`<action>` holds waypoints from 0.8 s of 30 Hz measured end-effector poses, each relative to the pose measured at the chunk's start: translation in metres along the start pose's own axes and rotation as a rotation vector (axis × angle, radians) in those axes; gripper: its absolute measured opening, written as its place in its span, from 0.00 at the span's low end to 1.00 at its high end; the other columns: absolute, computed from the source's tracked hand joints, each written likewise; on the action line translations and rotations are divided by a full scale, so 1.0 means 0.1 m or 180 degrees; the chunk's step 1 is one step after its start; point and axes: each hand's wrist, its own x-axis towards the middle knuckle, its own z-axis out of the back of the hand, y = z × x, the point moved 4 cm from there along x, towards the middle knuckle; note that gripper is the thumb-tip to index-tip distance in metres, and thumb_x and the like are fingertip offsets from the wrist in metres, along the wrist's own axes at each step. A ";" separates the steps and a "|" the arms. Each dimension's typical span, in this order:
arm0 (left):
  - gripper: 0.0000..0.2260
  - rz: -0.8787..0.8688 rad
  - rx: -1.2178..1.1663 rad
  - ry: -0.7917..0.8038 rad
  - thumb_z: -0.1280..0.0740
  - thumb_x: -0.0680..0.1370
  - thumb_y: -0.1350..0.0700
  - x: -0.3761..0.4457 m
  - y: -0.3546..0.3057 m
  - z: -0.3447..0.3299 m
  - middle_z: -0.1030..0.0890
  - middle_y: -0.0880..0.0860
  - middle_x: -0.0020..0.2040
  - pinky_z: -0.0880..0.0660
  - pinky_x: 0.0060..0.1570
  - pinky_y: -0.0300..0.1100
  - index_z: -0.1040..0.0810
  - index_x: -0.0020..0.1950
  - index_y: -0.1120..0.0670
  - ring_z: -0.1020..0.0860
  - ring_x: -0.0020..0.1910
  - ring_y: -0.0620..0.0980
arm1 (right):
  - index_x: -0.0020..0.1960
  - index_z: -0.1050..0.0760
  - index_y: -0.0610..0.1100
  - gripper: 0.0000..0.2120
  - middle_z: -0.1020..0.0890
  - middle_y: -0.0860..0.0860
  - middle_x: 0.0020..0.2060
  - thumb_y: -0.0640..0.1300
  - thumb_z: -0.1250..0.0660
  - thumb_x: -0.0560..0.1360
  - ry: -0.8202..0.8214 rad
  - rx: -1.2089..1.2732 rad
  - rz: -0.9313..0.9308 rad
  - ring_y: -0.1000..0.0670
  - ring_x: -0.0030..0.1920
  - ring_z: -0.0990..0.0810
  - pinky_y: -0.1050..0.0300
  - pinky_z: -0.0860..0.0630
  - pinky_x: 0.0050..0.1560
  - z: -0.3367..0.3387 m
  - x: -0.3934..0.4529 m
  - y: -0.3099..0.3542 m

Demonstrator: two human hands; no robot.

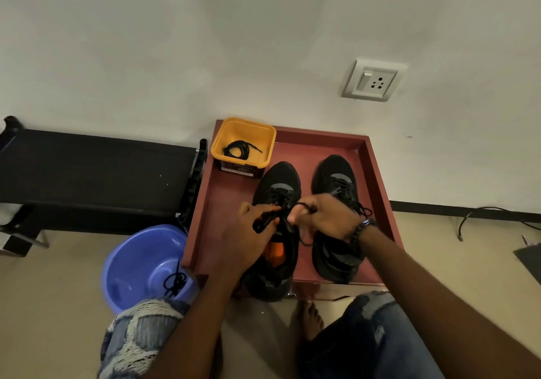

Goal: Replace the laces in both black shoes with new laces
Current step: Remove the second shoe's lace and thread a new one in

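Observation:
Two black shoes stand side by side in a dark red tray (377,168). The left shoe (276,185) has an orange insole showing. My left hand (248,232) pinches a black lace end above its tongue. My right hand (325,217) holds another strand of the same lace looped round its fingers, over the gap between the shoes. The right shoe (336,174) is laced and partly hidden by my right wrist. A coiled black lace (238,149) lies in a yellow tub (243,128) at the tray's far left corner. Another black lace (174,280) lies in a blue basin (137,264).
The blue basin sits on the floor left of the tray. A black bench (96,171) stands against the wall further left. A wall socket (373,81) is above the tray. Cables (497,214) trail on the floor at right. My knees and a bare foot (311,320) are below the tray.

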 end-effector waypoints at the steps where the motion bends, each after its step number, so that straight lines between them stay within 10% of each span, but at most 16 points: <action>1: 0.14 0.0021 -0.0013 0.0011 0.31 0.79 0.49 0.00 0.01 0.00 0.27 0.45 0.53 0.31 0.44 0.25 0.22 0.64 0.40 0.26 0.48 0.39 | 0.46 0.19 0.45 0.06 0.16 0.48 0.38 0.48 0.29 0.76 -0.0259 0.0108 -0.0003 0.51 0.41 0.19 0.49 0.22 0.50 0.14 0.01 0.01; 5: 0.13 0.0031 -0.0044 -0.0019 0.31 0.79 0.49 0.00 0.01 0.00 0.27 0.45 0.54 0.32 0.43 0.21 0.22 0.63 0.41 0.26 0.49 0.36 | 0.46 0.24 0.45 0.04 0.21 0.50 0.40 0.44 0.33 0.79 -0.1790 0.1631 -0.0234 0.49 0.43 0.22 0.59 0.22 0.41 0.86 -0.10 0.08; 12: 0.15 0.0033 -0.0073 -0.0004 0.30 0.78 0.50 0.03 -0.03 -0.04 0.26 0.45 0.56 0.30 0.47 0.27 0.24 0.64 0.43 0.24 0.52 0.42 | 0.67 0.31 0.48 0.24 0.32 0.46 0.65 0.45 0.28 0.74 -0.2411 -0.1053 0.0131 0.46 0.63 0.29 0.54 0.30 0.65 0.39 -0.38 0.24; 17: 0.18 0.0078 -0.0337 -0.0063 0.27 0.76 0.49 0.02 0.02 -0.05 0.24 0.45 0.55 0.26 0.48 0.33 0.27 0.63 0.48 0.23 0.51 0.41 | 0.65 0.25 0.52 0.16 0.26 0.52 0.59 0.51 0.33 0.78 -0.0882 -0.1173 0.0510 0.51 0.60 0.26 0.51 0.27 0.64 -0.30 -0.22 0.25; 24: 0.13 0.0066 -0.0218 -0.0134 0.26 0.75 0.55 0.00 0.01 0.01 0.22 0.46 0.52 0.30 0.44 0.24 0.24 0.58 0.49 0.25 0.48 0.35 | 0.59 0.22 0.49 0.12 0.23 0.50 0.52 0.46 0.33 0.76 -0.0768 -0.1228 0.0197 0.50 0.52 0.22 0.52 0.22 0.56 -0.25 -0.06 0.35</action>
